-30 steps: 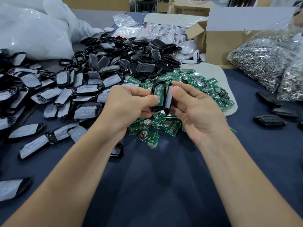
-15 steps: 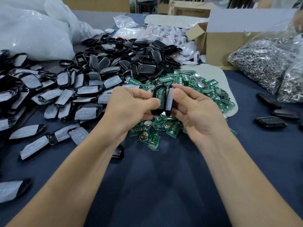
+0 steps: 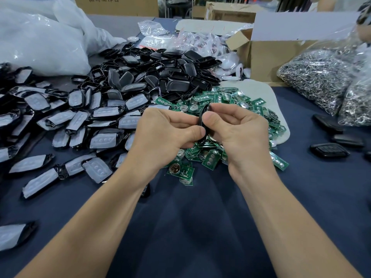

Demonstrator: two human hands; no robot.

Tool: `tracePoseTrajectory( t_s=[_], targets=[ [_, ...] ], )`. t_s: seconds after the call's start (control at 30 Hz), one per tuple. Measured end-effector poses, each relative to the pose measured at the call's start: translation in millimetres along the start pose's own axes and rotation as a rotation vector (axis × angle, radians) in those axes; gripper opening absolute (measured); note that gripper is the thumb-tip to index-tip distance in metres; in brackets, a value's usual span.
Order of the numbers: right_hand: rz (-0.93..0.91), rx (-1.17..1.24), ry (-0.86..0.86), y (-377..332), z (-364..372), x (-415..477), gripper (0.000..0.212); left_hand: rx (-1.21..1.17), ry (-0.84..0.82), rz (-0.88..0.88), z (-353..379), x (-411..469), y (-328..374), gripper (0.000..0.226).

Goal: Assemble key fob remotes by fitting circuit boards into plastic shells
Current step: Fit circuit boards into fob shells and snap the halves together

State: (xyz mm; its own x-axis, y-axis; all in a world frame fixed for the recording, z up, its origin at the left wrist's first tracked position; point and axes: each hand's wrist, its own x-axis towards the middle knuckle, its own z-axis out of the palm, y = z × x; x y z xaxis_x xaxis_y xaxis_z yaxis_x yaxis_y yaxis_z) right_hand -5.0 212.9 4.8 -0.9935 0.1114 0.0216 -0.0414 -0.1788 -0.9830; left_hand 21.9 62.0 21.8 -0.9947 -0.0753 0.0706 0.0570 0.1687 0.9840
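A black key fob (image 3: 203, 115) stands on edge between my two hands above the table, its two shell halves brought together. My left hand (image 3: 164, 133) grips its left side with thumb and curled fingers. My right hand (image 3: 239, 131) grips the right side, thumb on the seam. The circuit board inside is hidden. A heap of green circuit boards (image 3: 230, 101) lies right behind and under my hands. Black shell halves (image 3: 160, 75) are piled behind on the left, and film-covered shells (image 3: 80, 121) spread to the left.
Finished black fobs (image 3: 329, 150) lie at the right. Bags of metal rings (image 3: 321, 77) sit at the far right, a cardboard box (image 3: 271, 57) behind the boards, white plastic bags (image 3: 40, 43) at the back left. Dark blue cloth (image 3: 190, 227) covers the table.
The two shell halves, held apart with the green board showing in the left one, have been brought together into one closed fob, and my hands have drawn close.
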Motion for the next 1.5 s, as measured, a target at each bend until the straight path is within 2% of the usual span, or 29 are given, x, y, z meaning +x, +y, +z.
tracePoseTrajectory(
  t_s=[0.2, 0.4, 0.53, 0.7, 0.83, 1.0, 1.1, 1.27, 1.37, 1.5],
  targets=[
    [-0.048, -0.119, 0.078, 0, 2, -3, 0.03, -0.023, -0.016, 0.013, 2, -1, 0, 0.025],
    [-0.272, -0.348, 0.171, -8, 5, -14, 0.019, -0.03, -0.042, 0.037, 5, -2, -1, 0.016],
    [-0.373, -0.397, 0.175, -10, 7, -18, 0.022, -0.028, -0.048, 0.046, 7, -3, -3, 0.018],
    [-0.297, -0.371, 0.103, -9, 3, -8, 0.018, -0.095, 0.032, -0.036, 5, 4, -8, 0.022],
    [-0.259, -0.48, 0.067, -7, -2, -4, 0.016, -0.226, 0.08, -0.084, 3, 8, -9, 0.023],
    [-0.306, -0.621, 0.006, -7, 6, -13, 0.033, -0.262, 0.11, -0.122, 5, 9, -11, 0.018],
    [-0.359, -0.694, 0.027, -8, 9, -19, 0.038, -0.286, 0.103, -0.116, 7, 8, -10, 0.026],
    [-0.373, -0.679, 0.067, -10, 7, -18, 0.031, -0.282, 0.048, -0.101, 6, 6, -7, 0.023],
    [-0.329, -0.578, 0.044, -11, 4, -14, 0.028, -0.301, -0.068, -0.074, -2, 7, -6, 0.024],
    [-0.204, -0.456, -0.111, -14, -5, -7, 0.031, -0.35, -0.245, -0.093, -18, 12, -7, 0.047]
  ],
)
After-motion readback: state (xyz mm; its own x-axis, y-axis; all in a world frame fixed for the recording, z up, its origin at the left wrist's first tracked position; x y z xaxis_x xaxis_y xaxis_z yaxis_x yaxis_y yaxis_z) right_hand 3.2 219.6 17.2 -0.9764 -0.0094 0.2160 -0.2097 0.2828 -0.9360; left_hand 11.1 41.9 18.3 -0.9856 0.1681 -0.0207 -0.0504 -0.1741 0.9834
